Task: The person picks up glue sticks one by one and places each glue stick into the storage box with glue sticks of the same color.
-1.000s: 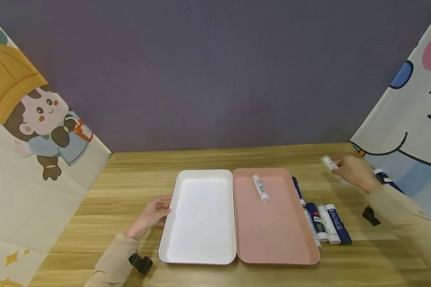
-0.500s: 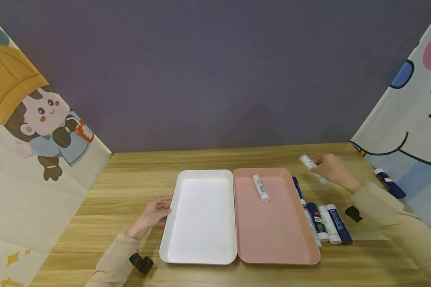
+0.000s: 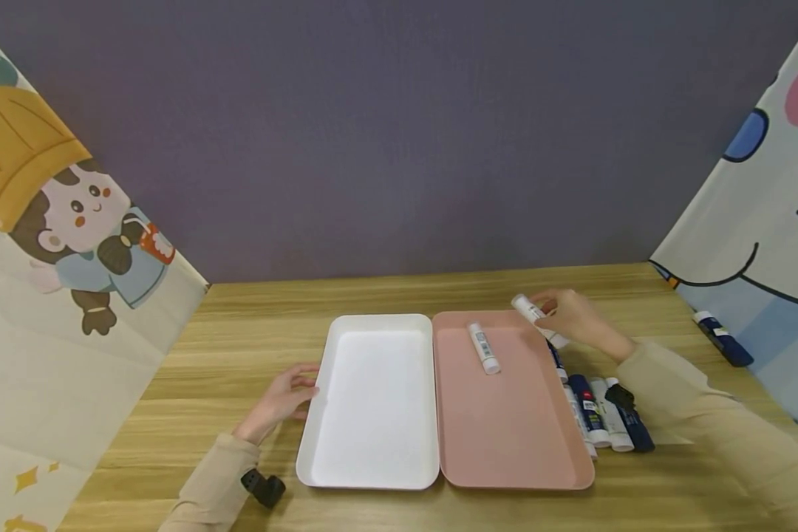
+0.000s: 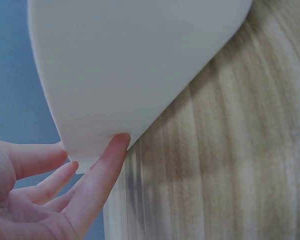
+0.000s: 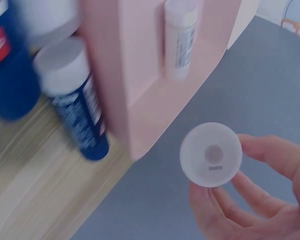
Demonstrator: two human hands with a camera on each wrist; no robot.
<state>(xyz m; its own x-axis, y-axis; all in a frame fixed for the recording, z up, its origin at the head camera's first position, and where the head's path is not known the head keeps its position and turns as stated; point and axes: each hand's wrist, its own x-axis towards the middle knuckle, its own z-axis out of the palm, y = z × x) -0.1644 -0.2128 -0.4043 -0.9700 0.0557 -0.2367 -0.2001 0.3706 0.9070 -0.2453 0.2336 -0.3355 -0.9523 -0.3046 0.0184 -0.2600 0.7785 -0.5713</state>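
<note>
My right hand [image 3: 575, 321] pinches a white glue stick [image 3: 528, 307] between thumb and fingers, over the far right corner of the pink tray [image 3: 512, 436]. Its round end [image 5: 211, 155] faces the camera in the right wrist view. Another white glue stick [image 3: 483, 348] lies inside the pink tray near its far end. My left hand [image 3: 281, 399] touches the left side of the white tray [image 3: 375, 406]; its loosely extended fingers and thumb [image 4: 110, 155] rest against the tray wall in the left wrist view.
Along the pink tray's right side lie several blue or white glue sticks, among them a dark blue one [image 3: 588, 411]. Further right, by the cartoon-printed cloth [image 3: 758, 236], is another dark blue glue stick [image 3: 723, 338]. A dark wall [image 3: 399, 148] closes off the wooden table [image 3: 239, 318] behind.
My right hand has carried the white glue stick leftward, from the table's right side to above the pink tray's far right corner. The left hand has stayed at the white tray.
</note>
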